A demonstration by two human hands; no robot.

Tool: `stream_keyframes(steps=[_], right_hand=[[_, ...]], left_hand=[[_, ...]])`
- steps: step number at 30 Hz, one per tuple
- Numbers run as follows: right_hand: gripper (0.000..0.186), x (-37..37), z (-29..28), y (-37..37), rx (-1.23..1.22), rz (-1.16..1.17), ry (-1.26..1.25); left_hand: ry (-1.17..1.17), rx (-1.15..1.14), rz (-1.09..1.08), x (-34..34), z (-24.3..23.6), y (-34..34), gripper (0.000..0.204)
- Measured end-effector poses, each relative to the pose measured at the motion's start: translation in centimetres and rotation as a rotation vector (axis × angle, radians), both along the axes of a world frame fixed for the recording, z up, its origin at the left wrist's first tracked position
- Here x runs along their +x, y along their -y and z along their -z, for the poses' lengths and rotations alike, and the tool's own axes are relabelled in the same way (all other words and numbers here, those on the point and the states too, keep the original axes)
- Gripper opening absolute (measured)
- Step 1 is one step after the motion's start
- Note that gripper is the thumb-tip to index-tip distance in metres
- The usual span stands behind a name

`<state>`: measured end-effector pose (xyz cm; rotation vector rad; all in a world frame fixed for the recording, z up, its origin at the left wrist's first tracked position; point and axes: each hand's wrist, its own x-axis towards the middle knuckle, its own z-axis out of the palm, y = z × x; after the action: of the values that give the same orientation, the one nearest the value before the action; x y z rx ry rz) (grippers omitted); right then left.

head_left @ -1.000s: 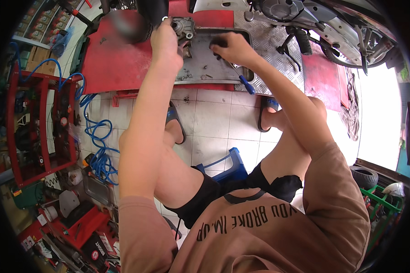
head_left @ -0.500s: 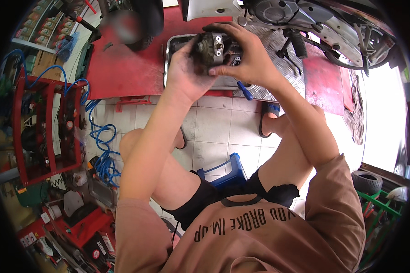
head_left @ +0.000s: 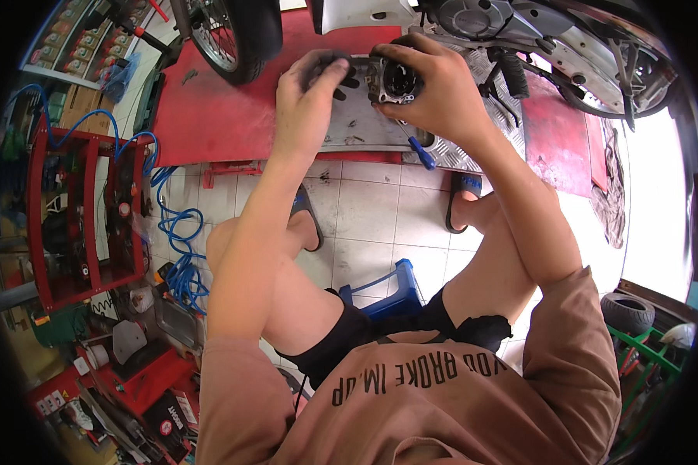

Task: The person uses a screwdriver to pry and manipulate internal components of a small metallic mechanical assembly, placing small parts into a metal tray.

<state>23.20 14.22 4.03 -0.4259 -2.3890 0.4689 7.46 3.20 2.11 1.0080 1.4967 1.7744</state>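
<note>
My right hand (head_left: 434, 81) is closed around a dark, greasy metal engine part (head_left: 381, 84) with a round black opening and a flanged edge. Its exact kind is hard to tell. Just left of it, apart from the part, my left hand (head_left: 312, 81) is raised with blackened, bent fingers that stand apart. I see nothing held in it. Below both hands lies a grey metal tray (head_left: 353, 138), partly hidden by them. A screwdriver with a blue handle (head_left: 422, 154) rests at the tray's right side, its handle pointing toward me.
A red work platform (head_left: 217, 124) spans the front, with a motorcycle wheel (head_left: 240, 54) at left and an engine (head_left: 473, 19) at right. A red rack (head_left: 89, 217) and coiled blue hose (head_left: 182, 271) stand left. A blue stool (head_left: 395, 294) is beneath me.
My left hand has come off the engine part and moved left. My right hand keeps the part, now turned so its round opening shows. The wheel at upper left appears more fully.
</note>
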Motion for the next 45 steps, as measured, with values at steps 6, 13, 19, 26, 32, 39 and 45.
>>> stream_keyframes(steps=[6, 13, 19, 26, 32, 39, 45], right_hand=[[0.053, -0.2, 0.2, 0.4, 0.203, 0.113, 0.100], [0.053, -0.4, -0.3, 0.9, 0.231, 0.131, 0.089], [0.052, -0.3, -0.2, 1.0, 0.169, 0.130, 0.123], [0.037, 0.6, 0.9, -0.3, 0.030, 0.162, 0.188], [0.052, -1.3, 3.6, 0.3, -0.140, 0.114, 0.141], [0.047, -1.2, 2.8, 0.5, -0.416, 0.007, 0.238], [0.035, -5.9, 10.5, 3.2, -0.236, -0.313, 0.510]], left_hand=[[-0.185, -0.017, -0.004, 1.6, -0.1, 0.4, 0.019], [-0.205, -0.004, -0.041, 1.4, 0.2, 0.3, 0.020], [-0.220, 0.001, -0.044, 1.3, 0.3, 0.5, 0.018], [-0.265, 0.024, -0.069, 2.5, 2.5, -1.5, 0.017], [0.190, -0.358, -0.033, 2.5, 2.3, -0.5, 0.028], [0.236, -0.054, -0.152, -8.0, -0.4, 2.0, 0.023], [0.753, 0.478, 0.078, -11.6, -3.2, 7.2, 0.022]])
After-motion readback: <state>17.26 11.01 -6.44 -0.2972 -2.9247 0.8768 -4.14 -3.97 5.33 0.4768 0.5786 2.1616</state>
